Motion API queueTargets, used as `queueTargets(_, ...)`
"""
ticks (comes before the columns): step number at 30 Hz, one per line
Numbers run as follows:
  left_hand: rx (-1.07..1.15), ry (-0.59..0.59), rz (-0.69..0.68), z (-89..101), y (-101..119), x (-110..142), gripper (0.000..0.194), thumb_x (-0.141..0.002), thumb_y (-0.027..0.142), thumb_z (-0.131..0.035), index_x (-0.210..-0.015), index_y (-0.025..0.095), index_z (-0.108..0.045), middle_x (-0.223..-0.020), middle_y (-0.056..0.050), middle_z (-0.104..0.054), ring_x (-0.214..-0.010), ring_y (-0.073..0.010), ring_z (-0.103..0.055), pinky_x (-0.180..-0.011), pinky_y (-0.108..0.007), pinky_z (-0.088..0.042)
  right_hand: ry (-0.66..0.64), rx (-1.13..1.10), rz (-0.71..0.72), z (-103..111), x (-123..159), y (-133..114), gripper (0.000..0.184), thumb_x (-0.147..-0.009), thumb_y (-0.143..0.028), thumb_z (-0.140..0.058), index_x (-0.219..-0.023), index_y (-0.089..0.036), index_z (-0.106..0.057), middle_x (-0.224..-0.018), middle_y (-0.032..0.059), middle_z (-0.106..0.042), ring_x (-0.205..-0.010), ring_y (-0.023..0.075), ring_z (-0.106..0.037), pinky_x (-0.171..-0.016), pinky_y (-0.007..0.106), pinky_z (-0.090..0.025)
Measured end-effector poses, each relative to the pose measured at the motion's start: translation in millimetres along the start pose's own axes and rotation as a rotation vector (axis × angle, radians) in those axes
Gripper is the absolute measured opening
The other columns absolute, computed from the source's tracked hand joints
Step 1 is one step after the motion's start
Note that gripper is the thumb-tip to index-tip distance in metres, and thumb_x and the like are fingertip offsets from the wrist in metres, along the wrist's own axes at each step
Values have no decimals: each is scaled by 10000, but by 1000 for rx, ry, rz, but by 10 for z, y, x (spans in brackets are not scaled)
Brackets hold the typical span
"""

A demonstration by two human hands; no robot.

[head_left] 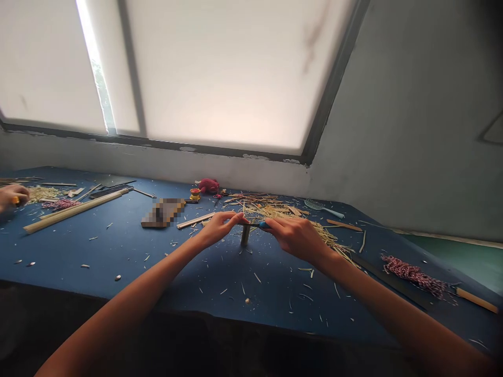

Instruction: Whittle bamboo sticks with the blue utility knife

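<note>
1. Blue counter (98, 251) under a pale, glowing window blind (220, 68), strewn with straw-coloured slivers as a person works with two bare hands.
2. Left hand (218, 229) closes narrowly, its fingertips (239, 218) pinching the far end of a blue-handled tool (253, 224) with a slim dark shaft.
3. Right hand (294, 235) curls snugly around the tool's blue grip, knuckles up.
4. Dark metal post (245, 236) stands upright between and just below the hands, the tool seemingly resting across its top; whether they touch cannot be told.
5. Bamboo shavings (275, 212) lie heaped just beyond the right hand.
6. Far left of the hands, a long bamboo strip (74, 210) lies near another person's hand (13, 196) at the frame's edge.
7. Far right of the hands, red-and-white twine (412, 275) rests on a dark ruler (393, 280).
8. Work so far: plenty of cutting shows in the heaped, scattered shavings, while the long strip lies whole. No finished piece can be picked out, so what remains cannot be told.
</note>
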State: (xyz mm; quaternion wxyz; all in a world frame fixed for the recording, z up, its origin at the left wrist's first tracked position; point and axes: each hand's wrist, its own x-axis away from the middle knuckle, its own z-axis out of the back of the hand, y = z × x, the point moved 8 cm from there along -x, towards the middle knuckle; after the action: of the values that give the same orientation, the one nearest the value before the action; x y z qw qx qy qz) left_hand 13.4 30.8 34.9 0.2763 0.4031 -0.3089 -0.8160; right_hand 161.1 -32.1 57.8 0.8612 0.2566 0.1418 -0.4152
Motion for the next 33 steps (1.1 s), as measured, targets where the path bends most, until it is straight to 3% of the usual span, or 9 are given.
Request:
queueTargets(4,-149,22,-96,14,77,1,492,-926,504,-356,-975,186,-727,-963,-65,-716,-912,-207,-633,-826,-303,-450,4,-43,-24,59,-18,7,259,-970,-306,-345,-946,-211,-584,-792,53,-659,-695,158,-582,-550,281,-252)
queueTargets(8,-309,23,-159,29,93,0,457,-941,470,-347,-991,215,-724,-918,-51,-719,-893,-196,-633,-879,-316,-405,-15,-43,-20,54,-47,8,262,-969,-312,-349,-941,-208,-587,-806,53,-667,-705,156,-593,-546,272,-264)
queueTargets(17,-423,21,-174,28,113,38,458,-955,452,-317,-1031,216,-702,-957,-62,-701,-917,-189,-610,-938,-345,-335,-58,-110,4,53,-111,60,212,-946,-305,-404,-969,-236,-603,-788,20,-679,-568,122,-544,-496,260,-225)
queueTargets(21,-477,86,-231,116,180,29,341,-906,465,-451,-1044,268,-693,-1039,-60,-684,-995,-207,-575,-988,-401,-276,-59,-153,22,82,-144,89,220,-931,-317,-425,-975,-242,-627,-792,35,-688,-584,128,-564,-518,250,-262)
queueTargets(23,-526,126,-258,162,216,27,277,-869,460,-524,-974,284,-708,-967,-44,-694,-971,-205,-571,-1023,-429,-218,-77,-136,38,94,-179,94,221,-928,-310,-425,-972,-241,-631,-761,33,-682,-559,122,-550,-515,249,-257)
queueTargets(26,-582,135,-286,162,241,30,209,-868,406,-550,-849,266,-705,-824,-15,-685,-908,-185,-572,-1049,-444,-143,-123,-83,75,113,-246,80,207,-926,-272,-419,-965,-229,-617,-751,30,-675,-529,107,-521,-494,254,-220)
queueTargets(33,-647,152,-253,65,221,28,117,-881,178,-522,-818,198,-619,-872,-35,-670,-902,-189,-562,-992,-466,-167,-195,23,155,184,-385,24,158,-874,-196,-441,-884,-216,-597,-703,27,-662,-499,100,-479,-489,272,-176)
